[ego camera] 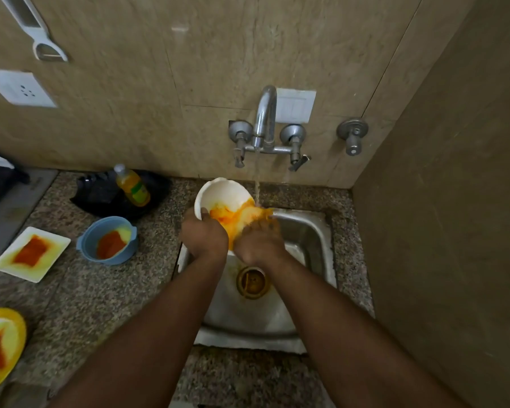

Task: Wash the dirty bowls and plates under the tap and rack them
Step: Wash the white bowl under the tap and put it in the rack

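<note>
Rinsing step: white bowl (223,198) tilted over sink (304,231) under tap (265,113), left hand (205,235) gripping rim; right hand (258,242) rubbing inside, grip unclear; next, likely racking.

My right hand (258,245) covers the near rim of the white bowl (223,195), and its fingertips are blurred, so their lie inside the bowl cannot be read; my left hand (205,235) hides the rim it grips. The yellow plate (11,322) is cut off by the left edge. The bottle (132,185) label is too small to read, and the dark object beneath it is perhaps a bag.
</note>
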`<state>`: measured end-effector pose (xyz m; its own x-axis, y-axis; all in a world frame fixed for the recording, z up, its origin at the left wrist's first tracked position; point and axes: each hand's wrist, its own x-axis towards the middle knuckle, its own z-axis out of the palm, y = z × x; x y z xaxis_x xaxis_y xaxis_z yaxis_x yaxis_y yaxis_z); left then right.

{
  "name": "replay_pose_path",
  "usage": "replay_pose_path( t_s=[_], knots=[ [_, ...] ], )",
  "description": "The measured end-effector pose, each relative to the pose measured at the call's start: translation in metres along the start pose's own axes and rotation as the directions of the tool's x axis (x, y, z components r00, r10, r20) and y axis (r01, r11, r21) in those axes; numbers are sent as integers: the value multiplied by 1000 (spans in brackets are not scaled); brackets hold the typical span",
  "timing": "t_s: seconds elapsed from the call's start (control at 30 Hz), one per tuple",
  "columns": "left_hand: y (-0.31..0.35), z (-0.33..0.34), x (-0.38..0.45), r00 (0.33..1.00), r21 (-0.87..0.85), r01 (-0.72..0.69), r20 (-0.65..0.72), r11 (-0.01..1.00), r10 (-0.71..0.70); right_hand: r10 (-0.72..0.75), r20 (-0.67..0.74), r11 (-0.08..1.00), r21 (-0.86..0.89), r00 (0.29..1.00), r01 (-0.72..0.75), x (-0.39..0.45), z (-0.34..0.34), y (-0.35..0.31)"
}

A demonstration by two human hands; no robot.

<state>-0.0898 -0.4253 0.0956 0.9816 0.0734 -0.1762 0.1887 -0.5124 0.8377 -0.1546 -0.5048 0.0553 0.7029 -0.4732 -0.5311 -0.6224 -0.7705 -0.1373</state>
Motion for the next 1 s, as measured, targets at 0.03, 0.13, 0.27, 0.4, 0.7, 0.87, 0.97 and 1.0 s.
replay_pose_path(
  t_s=[0.03,0.13,0.27,0.4,0.7,0.87,0.97,1.0],
  knots=[
    [1,0,2,1000,-16,-9,-4,1000,9,-13,0,997,74,1000,13,0,5,-3],
    [-1,-4,11,1000,-31,-20,-14,999,19,-26,-4,937,348,1000,26,-23,15,-16],
    [-8,-2,1,1000,30,-14,20,999,14,156,-61,855,508,986,-104,-22,17,-11],
    [-15,-2,-6,999,-75,30,20,997,-29,296,-18,699,686,955,-204,11,-9,15],
    [-13,-3,10,999,-71,45,-28,996,-47,402,29,190,975,915,-114,23,55,-4],
    [-13,2,-2,997,-37,-67,-37,997,66,506,209,250,893,837,-374,25,-14,5],
    [-10,4,5,996,-84,-63,-73,994,56,509,-4,469,840,861,-274,28,-21,-1],
    [-9,4,9,996,-104,-53,-83,993,44,473,-56,489,847,879,-209,25,-10,-7]
  ],
)
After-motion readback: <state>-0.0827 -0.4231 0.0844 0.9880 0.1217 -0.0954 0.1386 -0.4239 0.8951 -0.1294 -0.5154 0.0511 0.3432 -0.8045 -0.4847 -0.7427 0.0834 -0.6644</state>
